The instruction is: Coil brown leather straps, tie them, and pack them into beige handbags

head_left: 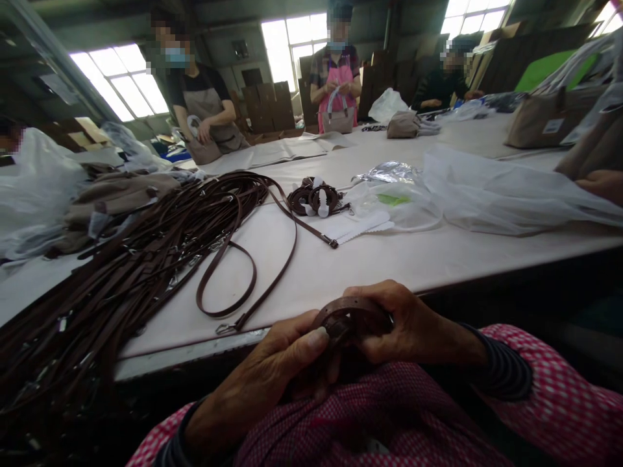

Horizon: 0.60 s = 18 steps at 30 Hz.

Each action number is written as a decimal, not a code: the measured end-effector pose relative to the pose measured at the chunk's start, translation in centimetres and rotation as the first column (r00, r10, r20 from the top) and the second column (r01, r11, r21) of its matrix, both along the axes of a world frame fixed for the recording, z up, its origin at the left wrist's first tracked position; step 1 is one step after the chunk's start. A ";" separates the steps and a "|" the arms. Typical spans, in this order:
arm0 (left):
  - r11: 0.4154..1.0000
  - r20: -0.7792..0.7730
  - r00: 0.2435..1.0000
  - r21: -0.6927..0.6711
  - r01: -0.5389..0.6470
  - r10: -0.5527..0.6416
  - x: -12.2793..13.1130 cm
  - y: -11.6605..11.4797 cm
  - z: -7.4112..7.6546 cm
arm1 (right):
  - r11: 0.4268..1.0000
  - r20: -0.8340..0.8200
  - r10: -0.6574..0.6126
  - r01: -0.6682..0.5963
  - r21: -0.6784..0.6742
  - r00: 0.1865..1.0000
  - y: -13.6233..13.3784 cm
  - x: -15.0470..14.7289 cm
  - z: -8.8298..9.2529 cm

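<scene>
Bottom centre of the frame, and the left hand (275, 363) and right hand (413, 324) both grip the strap (357, 303), curled round between them! A pile of straps (160, 253) sprawls down the left; coils (298, 200) sit mid-frame on the table (272, 285), plastic (491, 191) off right.

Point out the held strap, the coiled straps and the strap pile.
Held strap (357, 305): head view, upper curve of its loop.
Coiled straps (313, 193): head view, middle of the bundle.
Strap pile (146, 263): head view, middle of the heap.
</scene>
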<state>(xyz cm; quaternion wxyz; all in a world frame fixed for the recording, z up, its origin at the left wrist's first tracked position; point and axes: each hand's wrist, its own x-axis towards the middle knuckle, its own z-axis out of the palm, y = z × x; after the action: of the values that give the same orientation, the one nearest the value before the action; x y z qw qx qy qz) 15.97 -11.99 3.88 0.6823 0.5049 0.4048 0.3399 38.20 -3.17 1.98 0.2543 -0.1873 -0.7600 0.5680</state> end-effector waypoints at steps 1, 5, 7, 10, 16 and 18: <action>1.000 -0.021 1.000 0.002 0.016 -0.016 -0.1 0.0 0.1 | 0.999 -0.001 -0.008 0.008 0.038 1.000 0.0 0.0 -0.1; 0.999 -0.027 0.999 -0.019 0.044 -0.044 -0.4 -0.3 -0.1 | 0.990 0.009 0.001 -0.002 0.143 1.000 0.0 0.0 -0.5; 0.997 0.025 0.999 -0.065 0.042 -0.041 -0.4 -0.5 -0.4 | 0.973 -0.019 0.028 -0.023 0.230 0.999 -0.1 -0.1 -0.7; 0.992 0.013 1.000 -0.129 0.005 -0.004 -0.2 -0.7 -1.0 | 0.947 -0.064 0.049 -0.026 0.319 0.997 -0.3 -0.4 -1.1; 0.998 -0.105 0.994 -0.059 -0.004 -0.002 -0.2 -0.7 -1.2 | 0.961 -0.021 0.046 -0.038 0.273 0.999 -0.5 -1.0 -1.2; 0.997 -0.025 1.000 -0.072 -0.020 0.019 -0.3 -0.8 -1.2 | 0.978 -0.008 0.060 -0.057 0.201 0.998 -0.4 -0.9 -0.9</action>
<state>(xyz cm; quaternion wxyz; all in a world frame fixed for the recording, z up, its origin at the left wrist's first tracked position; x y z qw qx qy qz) 15.63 -12.82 2.68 0.6918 0.4801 0.4299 0.3256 37.28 -3.60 1.07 0.2603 -0.1345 -0.8170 0.4967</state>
